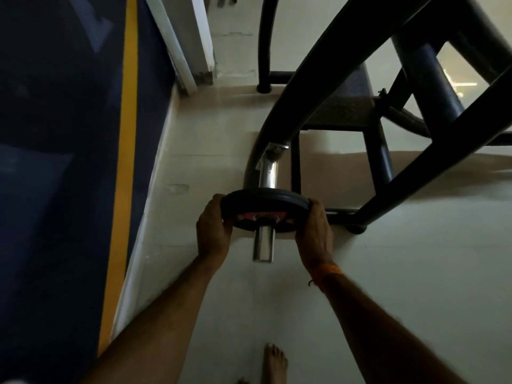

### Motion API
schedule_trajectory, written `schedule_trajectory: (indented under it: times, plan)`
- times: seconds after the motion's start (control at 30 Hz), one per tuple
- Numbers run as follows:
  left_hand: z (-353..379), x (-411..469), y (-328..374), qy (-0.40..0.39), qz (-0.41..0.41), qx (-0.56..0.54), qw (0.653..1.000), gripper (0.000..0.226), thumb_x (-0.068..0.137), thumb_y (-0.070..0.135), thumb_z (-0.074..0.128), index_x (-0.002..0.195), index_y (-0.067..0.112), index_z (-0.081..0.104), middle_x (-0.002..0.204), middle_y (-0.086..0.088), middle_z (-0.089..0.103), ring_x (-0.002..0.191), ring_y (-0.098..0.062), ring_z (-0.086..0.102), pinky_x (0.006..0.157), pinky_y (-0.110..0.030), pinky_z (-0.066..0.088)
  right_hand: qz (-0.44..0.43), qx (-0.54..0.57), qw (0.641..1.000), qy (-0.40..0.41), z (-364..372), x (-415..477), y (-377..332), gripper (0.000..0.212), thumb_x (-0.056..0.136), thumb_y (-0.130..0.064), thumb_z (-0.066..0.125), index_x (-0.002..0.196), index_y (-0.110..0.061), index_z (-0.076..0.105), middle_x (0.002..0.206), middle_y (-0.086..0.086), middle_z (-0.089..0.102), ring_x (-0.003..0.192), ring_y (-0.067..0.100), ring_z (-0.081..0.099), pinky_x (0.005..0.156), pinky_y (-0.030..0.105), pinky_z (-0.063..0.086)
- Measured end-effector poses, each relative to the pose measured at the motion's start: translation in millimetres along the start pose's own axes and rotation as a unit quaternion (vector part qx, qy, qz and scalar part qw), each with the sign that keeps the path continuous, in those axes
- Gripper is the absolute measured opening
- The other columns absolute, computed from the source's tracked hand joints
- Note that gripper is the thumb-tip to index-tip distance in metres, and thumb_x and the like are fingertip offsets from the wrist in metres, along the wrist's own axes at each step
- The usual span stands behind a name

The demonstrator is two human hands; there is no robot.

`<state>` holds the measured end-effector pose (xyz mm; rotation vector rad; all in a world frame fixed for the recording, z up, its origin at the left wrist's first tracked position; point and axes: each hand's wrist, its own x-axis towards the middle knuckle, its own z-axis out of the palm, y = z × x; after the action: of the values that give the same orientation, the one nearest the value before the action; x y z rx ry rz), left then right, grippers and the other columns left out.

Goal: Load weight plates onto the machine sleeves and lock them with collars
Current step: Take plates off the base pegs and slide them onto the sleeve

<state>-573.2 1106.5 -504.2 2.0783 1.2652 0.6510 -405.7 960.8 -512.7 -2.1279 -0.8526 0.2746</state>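
Plate [266, 199], black with a pink label round the hub, is sitting threaded on the chrome sleeve [263, 245], partway along. A short length of sleeve is sticking out toward you past the hub, and a longer length is showing behind the plate, running up to the frame.

You are gripping the plate by its rim with both hands. Your left hand [213, 228] is wrapping the left edge, fingers curled over the rim. Your right hand [314, 231] is wrapping the right edge the same way. Each of the hands is closed on the plate and holding nothing else. Exact thumb placement: cannot tell, since the backs of the hands are facing the camera.

An orange band [328, 270] is sitting on your right wrist.

The sleeve is projecting from the dark curved tube of the machine frame [318, 67], whose feet are resting on the pale floor [415, 273]. Your bare foot [274, 361] is standing on that floor between your forearms, near the bottom edge. A dark blue wall [55, 189] with a yellow stripe [123, 176] is running down the left side.
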Motion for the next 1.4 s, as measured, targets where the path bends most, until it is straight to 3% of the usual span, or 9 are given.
schedule_trajectory:
  times: [0.23, 0.43, 0.57, 0.7, 0.87, 1.0, 1.13, 1.27, 1.4]
  plan:
    - [-41, -125, 3, -0.008, -0.045, -0.015, 0.999, 0.034, 0.089, 0.005, 0.071, 0.119, 0.014, 0.058, 0.108, 0.002, 0.067, 0.103, -0.02, 0.066, 0.083, -0.029, 0.051, -0.016, -0.006, 1.0, -0.024, -21, -116, 4, 0.045, 0.09, 0.006, 0.061, 0.124, -0.019, 0.046, 0.114, 0.003, 0.06, 0.1, 0.022, 0.065, 0.078, 0.041, 0.062]
    - [-93, -230, 38, 0.007, -0.022, 0.018, 1.0, 0.057, 0.085, 0.005, 0.077, 0.136, 0.013, 0.055, 0.123, -0.008, 0.07, 0.115, -0.025, 0.067, 0.094, -0.045, 0.058, -0.045, -0.003, 0.999, -0.008, -95, -216, -28, 0.048, 0.087, 0.005, 0.066, 0.129, -0.011, 0.048, 0.113, 0.01, 0.063, 0.098, 0.022, 0.065, 0.077, 0.027, 0.053]
    - [-144, -279, 116, 0.014, 0.017, 0.007, 1.0, 0.051, 0.084, 0.011, 0.077, 0.132, 0.014, 0.058, 0.119, -0.006, 0.071, 0.11, -0.024, 0.069, 0.087, -0.045, 0.059, -0.061, 0.025, 0.997, 0.038, -182, -260, -64, 0.051, 0.09, 0.003, 0.065, 0.136, -0.01, 0.046, 0.123, 0.011, 0.061, 0.109, 0.02, 0.063, 0.087, 0.032, 0.059]
    - [-184, -321, 210, 0.013, 0.066, -0.019, 0.998, 0.048, 0.081, 0.037, 0.078, 0.124, 0.025, 0.06, 0.11, 0.005, 0.073, 0.1, -0.019, 0.071, 0.078, -0.04, 0.059, -0.107, 0.059, 0.986, 0.114, -290, -288, -94, 0.049, 0.094, -0.007, 0.066, 0.139, -0.006, 0.048, 0.13, 0.01, 0.06, 0.117, 0.021, 0.062, 0.095, 0.031, 0.057]
    - [-187, -352, 317, 0.035, 0.131, -0.049, 0.99, 0.073, 0.073, 0.086, 0.053, 0.114, 0.027, 0.064, 0.097, 0.006, 0.074, 0.087, -0.02, 0.072, 0.069, -0.036, 0.058, -0.142, 0.068, 0.964, 0.213, -403, -300, -93, 0.048, 0.09, -0.006, 0.073, 0.135, -0.004, 0.055, 0.12, 0.01, 0.065, 0.104, 0.026, 0.066, 0.084, 0.042, 0.059]
    - [-167, -362, 395, 0.059, 0.182, -0.047, 0.98, 0.045, 0.079, 0.052, 0.078, 0.108, 0.02, 0.067, 0.093, 0.001, 0.074, 0.082, -0.018, 0.069, 0.063, -0.023, 0.042, -0.161, 0.071, 0.943, 0.284, -482, -304, -79, 0.048, 0.087, -0.012, 0.077, 0.132, -0.008, 0.061, 0.117, 0.005, 0.069, 0.102, 0.016, 0.066, 0.085, 0.02, 0.054]
    - [-129, -370, 471, 0.045, 0.215, -0.068, 0.973, 0.049, 0.08, 0.057, 0.074, 0.115, 0.025, 0.064, 0.1, 0.003, 0.074, 0.091, -0.021, 0.071, 0.074, -0.037, 0.057, -0.17, 0.074, 0.933, 0.31, -560, -289, -51, 0.048, 0.088, -0.008, 0.078, 0.133, -0.01, 0.062, 0.118, 0.002, 0.071, 0.102, 0.016, 0.067, 0.081, 0.025, 0.056]
    - [-90, -369, 540, 0.045, 0.217, -0.088, 0.971, 0.054, 0.081, 0.058, 0.075, 0.122, 0.026, 0.062, 0.105, 0.007, 0.072, 0.092, -0.014, 0.068, 0.075, -0.033, 0.056, -0.193, 0.049, 0.92, 0.336, -628, -253, -21, 0.05, 0.086, -0.006, 0.08, 0.133, -0.006, 0.062, 0.118, 0.006, 0.071, 0.105, 0.012, 0.065, 0.086, 0.02, 0.054]
    - [-63, -365, 596, 0.06, 0.227, -0.078, 0.969, 0.057, 0.081, 0.053, 0.078, 0.124, 0.02, 0.062, 0.098, 0.014, 0.061, 0.082, -0.002, 0.053, 0.064, -0.008, 0.032, -0.2, 0.055, 0.915, 0.345, -674, -218, 2, 0.054, 0.085, -0.002, 0.08, 0.135, -0.003, 0.061, 0.122, 0.009, 0.069, 0.111, 0.0, 0.055, 0.09, 0.014, 0.051]
